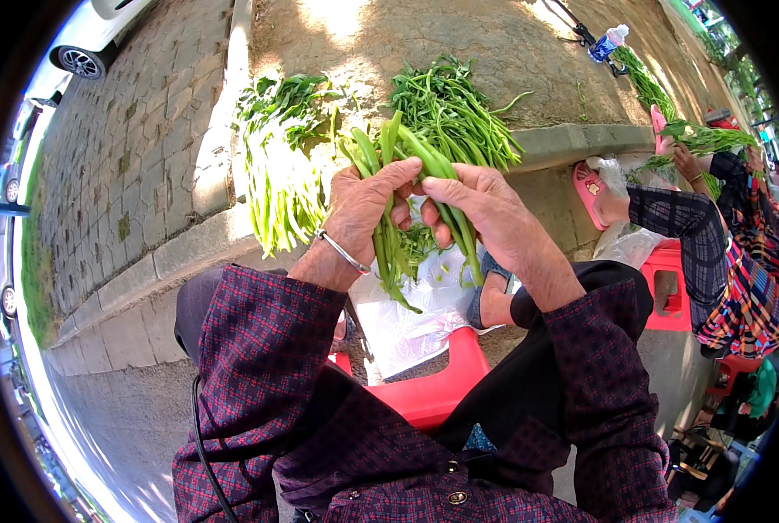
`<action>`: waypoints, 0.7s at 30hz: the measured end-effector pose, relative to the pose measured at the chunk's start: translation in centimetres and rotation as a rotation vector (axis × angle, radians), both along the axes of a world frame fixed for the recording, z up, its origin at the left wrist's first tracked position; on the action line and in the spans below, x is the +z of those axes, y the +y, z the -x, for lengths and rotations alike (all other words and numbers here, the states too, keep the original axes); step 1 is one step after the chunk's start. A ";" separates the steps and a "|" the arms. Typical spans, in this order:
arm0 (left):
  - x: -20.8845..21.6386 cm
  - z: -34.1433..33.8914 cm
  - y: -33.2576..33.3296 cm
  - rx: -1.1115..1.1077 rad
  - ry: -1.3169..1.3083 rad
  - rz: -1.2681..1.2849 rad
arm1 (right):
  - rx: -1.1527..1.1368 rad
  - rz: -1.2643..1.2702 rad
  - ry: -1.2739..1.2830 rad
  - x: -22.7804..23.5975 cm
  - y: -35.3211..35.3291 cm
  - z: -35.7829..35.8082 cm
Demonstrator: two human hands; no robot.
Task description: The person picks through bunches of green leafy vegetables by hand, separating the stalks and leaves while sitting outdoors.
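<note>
My left hand (363, 209), with a bangle at its wrist, is closed round a small bunch of long green vegetable stems (392, 257). Close against it, my right hand (489, 209) grips more of these green stems (466, 244) between thumb and fingers. The thumbs come together near the middle of the bunch. Below the hands, a white plastic sheet (394, 336) lies on the ground with bits of greens on it. Beyond my left hand rests a heap of long-stemmed greens (278, 187); a second leafy bundle (459, 118) lies beyond my right hand.
A red stool (424, 388) shows between my legs. The stone kerb (158, 270) runs across beneath the heaps. At right another person, in a checked sleeve (747, 305), handles greens (712, 138) near a red stool (666, 292). A bottle (610, 42) and a parked car (97, 30) are farther off.
</note>
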State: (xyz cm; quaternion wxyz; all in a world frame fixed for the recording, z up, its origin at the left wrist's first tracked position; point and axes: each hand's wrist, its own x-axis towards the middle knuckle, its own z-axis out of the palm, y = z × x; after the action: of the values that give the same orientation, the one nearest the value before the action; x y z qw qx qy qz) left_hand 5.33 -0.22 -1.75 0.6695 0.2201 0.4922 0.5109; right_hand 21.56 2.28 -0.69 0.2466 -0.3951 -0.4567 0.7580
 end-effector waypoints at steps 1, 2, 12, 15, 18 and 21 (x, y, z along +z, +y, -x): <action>0.0 0.1 0.0 0.000 0.008 -0.001 | 0.015 0.006 0.008 0.2 -0.2 0.2; 0.0 0.2 -0.1 0.001 0.016 -0.003 | 0.015 0.000 -0.003 0.6 -0.3 0.4; -0.2 0.7 0.0 -0.080 -0.095 0.062 | -0.029 -0.121 -0.130 0.0 -0.5 0.6; 0.6 0.8 0.0 -0.069 -0.001 0.077 | 0.066 -0.285 -0.210 0.4 -0.5 0.8; 0.6 1.0 0.1 -0.101 0.069 0.082 | 0.117 -0.354 -0.273 0.2 -0.6 0.7; 0.6 1.0 0.0 -0.043 0.111 0.082 | 0.111 -0.270 -0.197 0.4 -0.6 0.8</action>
State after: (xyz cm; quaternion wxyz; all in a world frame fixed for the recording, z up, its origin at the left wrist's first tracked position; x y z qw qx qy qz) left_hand 4.35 -0.18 -1.16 0.6605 0.2311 0.5440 0.4630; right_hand 20.74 1.66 -0.29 0.2093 -0.4050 -0.5973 0.6599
